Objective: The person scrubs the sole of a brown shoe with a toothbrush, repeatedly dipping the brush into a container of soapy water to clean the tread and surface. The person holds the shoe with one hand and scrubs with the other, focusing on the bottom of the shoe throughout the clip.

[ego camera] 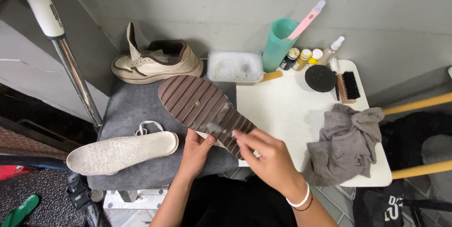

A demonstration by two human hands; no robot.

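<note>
My left hand point(195, 150) grips a shoe turned sole up, its brown ribbed sole point(197, 104) facing me over a grey mat point(136, 109). My right hand point(266, 154) hovers over the heel end of the sole, fingers pinched together on something small and blurred that I cannot make out. A white band sits on that wrist. The matching cream shoe point(157, 62) stands upright at the back of the mat. A white insole point(120, 151) and a loose lace point(148, 125) lie at the mat's front left.
A white table point(282, 109) holds a tub of soapy water point(234, 66), a teal cup point(278, 43) with a pink brush point(308, 19), small bottles point(306, 57), a round black tin point(320, 77), a black bristle brush point(348, 87) and a crumpled grey cloth point(346, 144). A metal pole point(77, 81) stands left.
</note>
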